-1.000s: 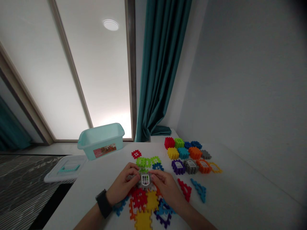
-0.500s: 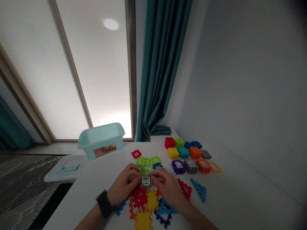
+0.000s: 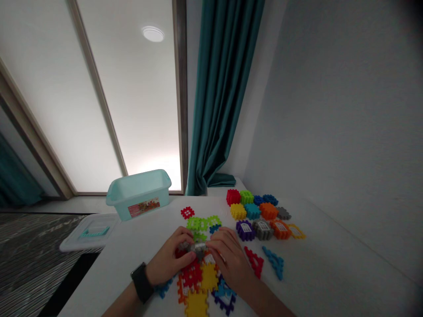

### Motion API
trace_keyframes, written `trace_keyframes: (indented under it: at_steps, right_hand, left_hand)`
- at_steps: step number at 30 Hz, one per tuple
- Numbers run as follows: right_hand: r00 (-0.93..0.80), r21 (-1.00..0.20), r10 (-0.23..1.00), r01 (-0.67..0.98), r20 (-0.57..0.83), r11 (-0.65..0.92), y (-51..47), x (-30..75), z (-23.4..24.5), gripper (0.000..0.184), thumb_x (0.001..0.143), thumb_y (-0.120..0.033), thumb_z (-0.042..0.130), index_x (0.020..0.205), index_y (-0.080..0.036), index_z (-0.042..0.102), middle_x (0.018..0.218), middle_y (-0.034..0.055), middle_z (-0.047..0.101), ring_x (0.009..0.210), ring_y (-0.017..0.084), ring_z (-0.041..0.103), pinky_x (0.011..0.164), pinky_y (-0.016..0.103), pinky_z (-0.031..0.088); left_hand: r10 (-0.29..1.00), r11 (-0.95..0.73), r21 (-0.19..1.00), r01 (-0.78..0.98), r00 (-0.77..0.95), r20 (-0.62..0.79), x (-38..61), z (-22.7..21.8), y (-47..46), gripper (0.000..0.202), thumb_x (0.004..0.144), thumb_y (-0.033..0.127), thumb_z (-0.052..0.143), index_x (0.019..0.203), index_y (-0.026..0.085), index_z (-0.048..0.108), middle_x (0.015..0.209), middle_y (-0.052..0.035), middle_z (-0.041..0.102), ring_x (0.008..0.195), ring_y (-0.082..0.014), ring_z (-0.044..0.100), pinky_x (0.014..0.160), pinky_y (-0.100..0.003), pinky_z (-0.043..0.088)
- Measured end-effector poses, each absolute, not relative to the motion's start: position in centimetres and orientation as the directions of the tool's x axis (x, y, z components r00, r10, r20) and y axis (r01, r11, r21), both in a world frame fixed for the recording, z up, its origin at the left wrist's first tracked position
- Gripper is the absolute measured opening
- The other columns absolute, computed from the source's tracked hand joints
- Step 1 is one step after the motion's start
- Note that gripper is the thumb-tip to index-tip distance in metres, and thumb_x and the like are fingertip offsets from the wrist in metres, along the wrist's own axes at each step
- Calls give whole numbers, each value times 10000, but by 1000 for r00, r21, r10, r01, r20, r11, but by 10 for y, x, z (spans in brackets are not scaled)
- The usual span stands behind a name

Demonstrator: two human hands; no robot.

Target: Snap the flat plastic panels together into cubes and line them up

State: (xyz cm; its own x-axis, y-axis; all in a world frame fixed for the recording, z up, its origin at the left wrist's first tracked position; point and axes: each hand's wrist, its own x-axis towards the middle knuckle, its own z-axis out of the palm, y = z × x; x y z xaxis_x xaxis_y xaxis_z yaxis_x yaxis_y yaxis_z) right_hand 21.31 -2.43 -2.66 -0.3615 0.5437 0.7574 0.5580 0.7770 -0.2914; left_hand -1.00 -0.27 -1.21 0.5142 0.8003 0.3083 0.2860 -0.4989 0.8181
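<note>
Left hand [image 3: 167, 259], what's it doing, with that black watch [image 3: 142, 281] on your wrist?

It's curled in, pinching the left edge of a grey waffle block [image 3: 198, 250].

And your right hand [image 3: 229, 259]?

Curled too, pressing on the block's right edge, so the block sits gripped between both hands. A heap of red, yellow, orange, blue and purple waffle blocks [image 3: 198, 286] lies at your 6 o'clock.

What's around that?

Lime-green waffle blocks [image 3: 198, 223] sit at 12 o'clock, just past your hands. A tight group of coloured waffle blocks [image 3: 261, 211] is at 2 o'clock. A red triangular frame [image 3: 254, 262] and a blue triangular frame [image 3: 273, 263] lie at 4 o'clock. A mint plastic tub [image 3: 139, 194] stands at 10 o'clock on the white table [image 3: 307, 268].
</note>
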Motion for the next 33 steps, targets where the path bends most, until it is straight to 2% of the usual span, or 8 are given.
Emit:
trace_keyframes:
  at_steps: [6, 9, 12, 14, 17, 24, 30, 33]
  right_hand:
    - [-480, -171, 487, 561, 730, 810, -21, 216, -27, 204, 990, -95, 441, 1047, -218, 593, 967, 52, 650, 919, 190, 613, 991, 463, 466]
    - [-473, -210, 551, 597, 687, 774, -22, 215, -26, 194, 958, -88, 481, 1032, -223, 598, 1037, 70, 644, 991, 213, 606, 948, 439, 507]
    - [-437, -283, 632, 630, 640, 723, -25, 213, -27, 258, 912, -81, 522, 1116, -223, 588, 1173, 96, 618, 1127, 244, 576, 961, 429, 525]
    - [-417, -307, 659, 645, 626, 700, -26, 213, -29, 308, 889, -93, 551, 1163, -231, 579, 1249, 102, 593, 1186, 255, 557, 991, 435, 521]
    - [-403, -313, 667, 654, 627, 689, -27, 212, -30, 327, 874, -117, 587, 1177, -241, 579, 1291, 100, 577, 1211, 263, 549, 1005, 438, 520]
    - [-392, -333, 656, 629, 644, 703, -27, 209, -30, 338, 875, -101, 578, 1182, -242, 563, 1196, 88, 612, 1132, 251, 584, 989, 445, 523]
    - [-335, -359, 707, 680, 623, 639, -30, 208, -29, 377, 817, -106, 651, 1158, -248, 580, 1201, 83, 605, 1140, 261, 585, 978, 433, 530]
    - [-337, -345, 707, 692, 622, 634, -31, 209, -24, 364, 831, -114, 647, 1161, -253, 578, 1186, 76, 618, 1124, 264, 589, 973, 451, 523]
  left_hand:
    - [796, -544, 775, 321, 488, 357, -12, -16, -2, 193, 859, 335, 625, 996, 209, 573, 1091, -73, 572, 1016, -244, 577, 920, -383, 486]
    - [790, -604, 665, 439, 435, 432, -14, -20, 0, 317, 794, 265, 706, 1080, 223, 578, 1150, -79, 569, 1062, -260, 575, 943, -398, 490]
    - [760, -648, 544, 533, 400, 513, -18, -24, 2, 387, 767, 283, 764, 1115, 230, 603, 1198, -90, 559, 1087, -278, 570, 954, -415, 496]
    - [738, -668, 505, 547, 396, 546, -20, -26, 4, 399, 775, 299, 770, 1134, 232, 609, 1205, -94, 557, 1089, -279, 573, 948, -415, 506]
    - [721, -686, 486, 542, 414, 556, -22, -28, 4, 418, 790, 315, 765, 1169, 241, 606, 1219, -94, 552, 1096, -278, 574, 952, -418, 513]
    - [735, -674, 509, 535, 421, 532, -17, -30, 2, 432, 798, 339, 768, 1187, 243, 606, 1210, -92, 559, 1086, -277, 581, 946, -424, 521]
    - [711, -699, 505, 507, 410, 572, -13, -30, 1, 435, 820, 450, 740, 1189, 252, 623, 1189, -97, 573, 1062, -281, 593, 914, -427, 540]
    - [708, -698, 487, 525, 401, 582, -10, -27, -1, 428, 811, 425, 759, 1175, 244, 625, 1202, -100, 571, 1074, -282, 592, 926, -431, 535]
